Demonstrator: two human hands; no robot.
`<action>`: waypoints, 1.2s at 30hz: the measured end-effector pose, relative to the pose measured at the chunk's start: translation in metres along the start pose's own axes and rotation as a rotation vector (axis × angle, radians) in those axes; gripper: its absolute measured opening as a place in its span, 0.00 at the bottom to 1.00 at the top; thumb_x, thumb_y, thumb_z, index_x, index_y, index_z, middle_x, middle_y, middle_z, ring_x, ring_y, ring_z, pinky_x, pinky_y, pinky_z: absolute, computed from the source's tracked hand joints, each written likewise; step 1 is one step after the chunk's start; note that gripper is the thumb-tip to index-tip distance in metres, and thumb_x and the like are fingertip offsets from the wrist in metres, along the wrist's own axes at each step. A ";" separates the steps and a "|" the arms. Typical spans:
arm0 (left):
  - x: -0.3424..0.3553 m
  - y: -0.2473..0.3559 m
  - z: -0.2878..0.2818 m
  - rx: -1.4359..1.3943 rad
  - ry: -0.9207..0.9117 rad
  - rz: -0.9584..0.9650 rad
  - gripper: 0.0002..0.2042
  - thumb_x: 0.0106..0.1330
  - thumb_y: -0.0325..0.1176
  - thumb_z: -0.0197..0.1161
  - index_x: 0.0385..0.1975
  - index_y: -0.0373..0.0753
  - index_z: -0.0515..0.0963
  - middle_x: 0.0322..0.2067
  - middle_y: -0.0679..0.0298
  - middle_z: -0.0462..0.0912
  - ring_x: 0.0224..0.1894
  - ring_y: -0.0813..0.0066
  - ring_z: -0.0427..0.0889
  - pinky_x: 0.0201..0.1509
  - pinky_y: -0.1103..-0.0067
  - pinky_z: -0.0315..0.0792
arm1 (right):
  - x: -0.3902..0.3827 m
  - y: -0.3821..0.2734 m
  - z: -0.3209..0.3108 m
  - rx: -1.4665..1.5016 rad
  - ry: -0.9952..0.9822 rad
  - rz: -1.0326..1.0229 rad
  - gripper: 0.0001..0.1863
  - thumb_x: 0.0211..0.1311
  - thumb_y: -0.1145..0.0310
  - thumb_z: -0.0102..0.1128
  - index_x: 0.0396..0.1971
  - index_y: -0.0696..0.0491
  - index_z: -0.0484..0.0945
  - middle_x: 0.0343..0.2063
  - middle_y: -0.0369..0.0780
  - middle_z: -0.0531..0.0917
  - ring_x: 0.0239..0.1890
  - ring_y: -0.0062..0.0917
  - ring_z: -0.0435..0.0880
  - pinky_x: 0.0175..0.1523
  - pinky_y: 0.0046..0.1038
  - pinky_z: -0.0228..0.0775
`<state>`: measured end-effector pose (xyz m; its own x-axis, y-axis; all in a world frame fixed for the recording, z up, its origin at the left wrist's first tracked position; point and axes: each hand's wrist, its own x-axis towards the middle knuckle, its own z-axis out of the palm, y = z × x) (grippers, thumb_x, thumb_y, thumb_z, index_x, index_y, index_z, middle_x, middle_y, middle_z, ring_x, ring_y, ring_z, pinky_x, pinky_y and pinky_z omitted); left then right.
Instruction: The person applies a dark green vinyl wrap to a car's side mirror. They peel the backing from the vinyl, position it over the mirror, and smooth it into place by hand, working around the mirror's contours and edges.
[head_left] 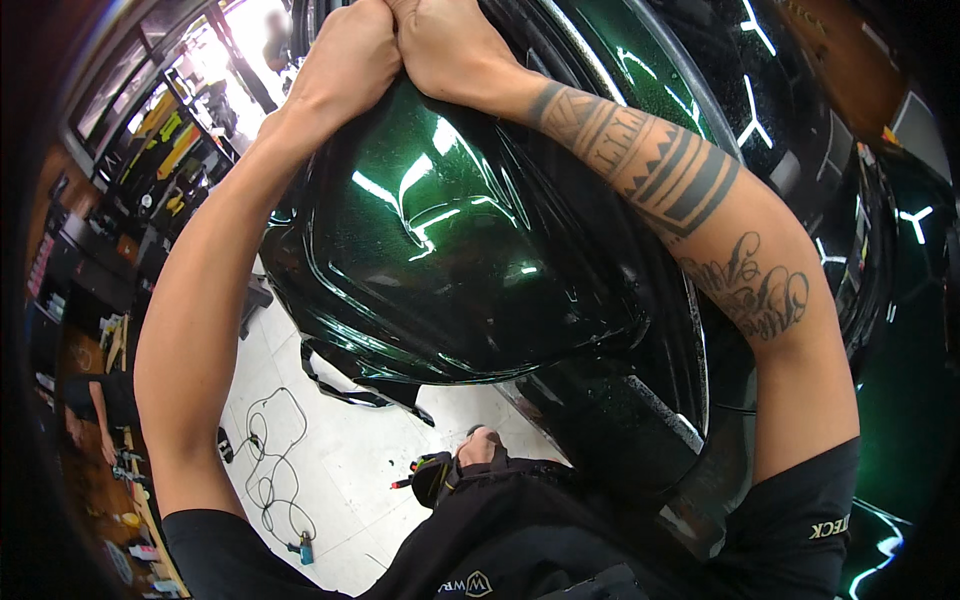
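A glossy dark green film (450,240) lies over a rounded side mirror on a car. Its surface narrows upward to my hands, with creases fanning down on the right side. My left hand (350,60) and my right hand (450,50) are pressed together at the top of the view, both closed in fists on the film's upper part; the fingertips are hidden. Below the mirror, a loose dark strip of film (345,385) dangles free. The car's window edge (690,330) runs beside the mirror, under my tattooed right forearm.
A long cable (268,485) lies looped on the white tiled floor (350,520), near a teal tool (305,548). At the far left, another person's arm (100,420) reaches over a cluttered bench (150,530). A pouch (430,480) hangs at my waist. Green car panels (900,350) stand at right.
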<state>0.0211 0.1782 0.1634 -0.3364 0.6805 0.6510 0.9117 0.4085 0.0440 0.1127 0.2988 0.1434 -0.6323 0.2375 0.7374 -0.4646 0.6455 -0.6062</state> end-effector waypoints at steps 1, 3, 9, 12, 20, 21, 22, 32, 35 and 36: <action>0.000 0.003 0.002 -0.065 0.005 -0.002 0.11 0.66 0.28 0.54 0.34 0.22 0.76 0.31 0.35 0.80 0.38 0.38 0.82 0.42 0.58 0.74 | 0.001 0.005 0.000 -0.002 0.005 -0.017 0.30 0.78 0.51 0.34 0.42 0.69 0.69 0.37 0.69 0.78 0.48 0.64 0.76 0.53 0.52 0.68; 0.004 0.005 0.009 -0.107 -0.021 -0.006 0.12 0.66 0.29 0.55 0.34 0.22 0.76 0.31 0.36 0.81 0.37 0.40 0.83 0.41 0.59 0.74 | 0.005 0.014 0.002 -0.006 0.017 -0.051 0.31 0.78 0.50 0.33 0.42 0.70 0.69 0.37 0.69 0.78 0.48 0.64 0.76 0.54 0.52 0.67; 0.002 -0.019 0.025 -0.016 -0.114 -0.044 0.09 0.65 0.27 0.57 0.35 0.24 0.76 0.29 0.37 0.80 0.36 0.41 0.83 0.40 0.61 0.74 | 0.001 0.026 0.010 -0.021 -0.034 0.081 0.32 0.78 0.49 0.33 0.43 0.70 0.69 0.41 0.70 0.77 0.52 0.64 0.75 0.57 0.51 0.67; -0.008 -0.035 0.031 -0.044 -0.170 0.031 0.10 0.64 0.27 0.56 0.35 0.24 0.76 0.30 0.36 0.80 0.36 0.40 0.82 0.39 0.60 0.74 | -0.009 0.028 0.015 -0.014 -0.086 0.086 0.33 0.77 0.48 0.33 0.44 0.70 0.69 0.41 0.70 0.77 0.52 0.63 0.76 0.58 0.50 0.67; -0.016 -0.020 0.043 0.019 -0.312 0.179 0.09 0.59 0.25 0.54 0.26 0.26 0.79 0.29 0.37 0.81 0.36 0.38 0.82 0.41 0.56 0.76 | -0.021 0.049 0.030 -0.258 -0.169 0.068 0.21 0.73 0.62 0.43 0.59 0.55 0.72 0.48 0.62 0.78 0.50 0.58 0.79 0.57 0.49 0.71; -0.016 -0.021 0.045 -0.030 -0.317 0.157 0.09 0.59 0.25 0.53 0.25 0.26 0.79 0.29 0.37 0.81 0.36 0.38 0.82 0.41 0.56 0.76 | -0.018 0.051 0.032 -0.208 -0.220 0.135 0.20 0.73 0.61 0.44 0.55 0.58 0.74 0.46 0.61 0.79 0.50 0.59 0.79 0.57 0.49 0.72; -0.013 -0.017 0.045 -0.016 -0.364 0.129 0.10 0.59 0.26 0.53 0.24 0.26 0.79 0.29 0.37 0.81 0.36 0.39 0.82 0.42 0.56 0.76 | -0.016 0.057 0.032 -0.191 -0.234 0.177 0.20 0.74 0.60 0.44 0.54 0.59 0.74 0.45 0.61 0.80 0.50 0.59 0.79 0.56 0.49 0.72; -0.010 -0.014 0.043 0.044 -0.807 -0.197 0.24 0.66 0.50 0.64 0.33 0.27 0.83 0.36 0.39 0.83 0.45 0.45 0.84 0.47 0.60 0.75 | -0.031 -0.076 -0.083 0.240 0.112 -0.285 0.12 0.66 0.69 0.55 0.40 0.62 0.81 0.39 0.51 0.84 0.35 0.36 0.84 0.45 0.33 0.76; -0.017 -0.009 0.042 0.022 -0.756 -0.200 0.25 0.66 0.50 0.64 0.31 0.26 0.81 0.27 0.42 0.82 0.34 0.49 0.85 0.40 0.62 0.73 | -0.144 -0.109 -0.127 0.424 -0.006 -0.435 0.16 0.65 0.69 0.56 0.49 0.62 0.75 0.38 0.48 0.84 0.40 0.35 0.86 0.46 0.33 0.79; -0.015 -0.005 0.043 0.052 -0.755 -0.177 0.25 0.66 0.50 0.64 0.31 0.27 0.82 0.27 0.42 0.82 0.35 0.50 0.85 0.41 0.61 0.73 | -0.168 -0.130 -0.137 0.374 -0.074 -0.426 0.13 0.60 0.71 0.59 0.43 0.60 0.78 0.37 0.46 0.85 0.40 0.34 0.86 0.44 0.32 0.78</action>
<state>0.0114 0.1919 0.1208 -0.5623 0.8250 -0.0558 0.8236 0.5648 0.0514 0.3645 0.2738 0.1389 -0.3763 -0.0480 0.9252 -0.8676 0.3686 -0.3338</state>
